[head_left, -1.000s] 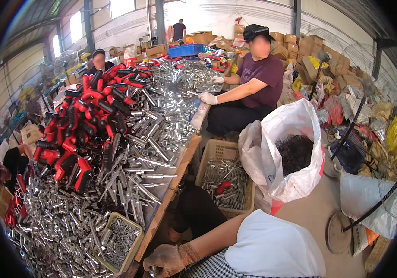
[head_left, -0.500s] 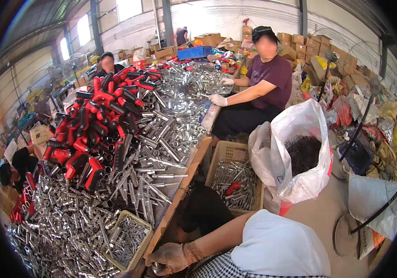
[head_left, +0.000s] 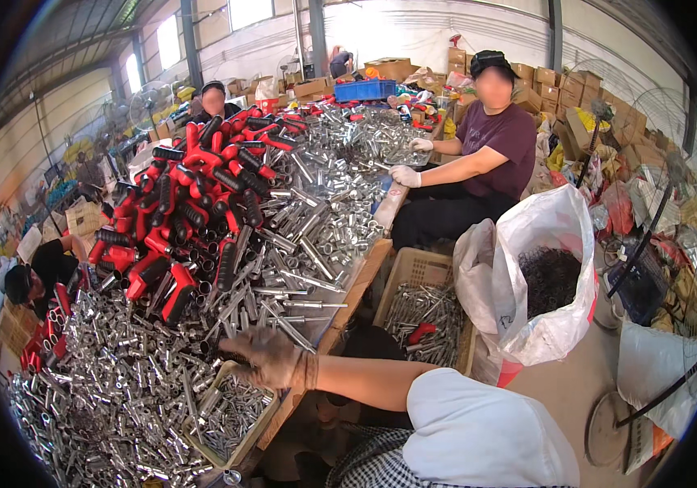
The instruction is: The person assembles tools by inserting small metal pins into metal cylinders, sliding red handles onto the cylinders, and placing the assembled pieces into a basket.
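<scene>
My right hand (head_left: pixel 263 356), in a soiled work glove, reaches over the table's front edge. It hovers at the upper rim of a pale plastic basket (head_left: pixel 261 423) full of small metal pins and sleeves. Its fingers stretch left toward a heap of short shiny metal fittings (head_left: pixel 121 382), and I see nothing held in them. Longer metal tubes (head_left: pixel 304 285) lie just beyond the hand. Behind them rises a pile of red and black handles (head_left: pixel 194 195). A small round metal piece (head_left: pixel 232 477) sits at the lower table edge. My left hand is out of sight.
Right of the wooden table edge (head_left: pixel 365 272) stand a crate (head_left: pixel 413 264) of metal rods and a white sack (head_left: pixel 556 337) holding dark wire rings. A gloved co-worker (head_left: pixel 491 134) sits farther along the table. Fan stands (head_left: pixel 609 427) and bags line the right side.
My right hand has risen from the lower table edge, where it gripped a small metal cylinder, and moved up and left over the basket. The cylinder is no longer in it. The view has shifted slightly.
</scene>
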A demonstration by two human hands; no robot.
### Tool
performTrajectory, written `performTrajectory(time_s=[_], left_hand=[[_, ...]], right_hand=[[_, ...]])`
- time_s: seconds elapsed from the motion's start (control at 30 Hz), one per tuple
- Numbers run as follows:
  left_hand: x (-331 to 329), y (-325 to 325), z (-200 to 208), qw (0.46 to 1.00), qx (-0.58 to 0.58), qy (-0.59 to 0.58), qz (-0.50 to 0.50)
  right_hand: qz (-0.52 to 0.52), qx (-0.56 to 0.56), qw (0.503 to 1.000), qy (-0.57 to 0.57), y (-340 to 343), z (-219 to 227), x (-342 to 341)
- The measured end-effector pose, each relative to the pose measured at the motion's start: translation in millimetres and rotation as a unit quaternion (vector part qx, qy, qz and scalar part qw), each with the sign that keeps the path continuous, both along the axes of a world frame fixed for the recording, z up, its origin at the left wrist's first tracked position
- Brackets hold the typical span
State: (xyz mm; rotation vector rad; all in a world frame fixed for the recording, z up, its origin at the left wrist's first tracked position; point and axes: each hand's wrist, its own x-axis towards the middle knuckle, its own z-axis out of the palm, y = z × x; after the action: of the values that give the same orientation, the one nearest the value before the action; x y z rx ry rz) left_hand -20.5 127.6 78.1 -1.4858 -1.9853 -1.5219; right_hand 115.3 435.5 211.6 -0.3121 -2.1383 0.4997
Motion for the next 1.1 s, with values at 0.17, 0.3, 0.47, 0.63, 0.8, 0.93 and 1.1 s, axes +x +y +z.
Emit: performTrajectory(time_s=[0.17,0.3,0.47,0.63,0.8,0.93,1.1], left_hand=[[-65.8,-51.0,-122.1,0.679,-0.193,0.651,0.278],[-32.6,-25.6,-106.9,0.824,-0.114,0.421,0.362],[-80.4,-78.9,-182.3,0.660,-0.276,0.627,0.306],[-49.5,-56.2,-147.3,0.951,-0.140,0.147,0.232],[-57.5,-64.6,-141.8,0.894,-0.267,0.300,0.199],[-57.7,-59.2,-126.5,0.885,-0.222,0.337,0.231],[-38.2,-54.5,-99.6,0.860,-0.151,0.376,0.310]], right_hand=[[-0.069,0.007,0.994,-0.087,19.9,-37.1,-13.0],[-0.083,0.048,0.989,-0.114,21.2,-39.9,-11.3],[-0.075,0.041,0.990,-0.112,18.2,-37.7,-11.1],[-0.060,0.024,0.993,-0.096,22.3,-40.3,-8.5],[-0.043,0.018,0.995,-0.091,22.7,-39.6,-8.6],[-0.045,0.025,0.995,-0.083,22.4,-40.4,-9.0],[-0.039,0.022,0.996,-0.083,21.4,-36.7,-7.2]])
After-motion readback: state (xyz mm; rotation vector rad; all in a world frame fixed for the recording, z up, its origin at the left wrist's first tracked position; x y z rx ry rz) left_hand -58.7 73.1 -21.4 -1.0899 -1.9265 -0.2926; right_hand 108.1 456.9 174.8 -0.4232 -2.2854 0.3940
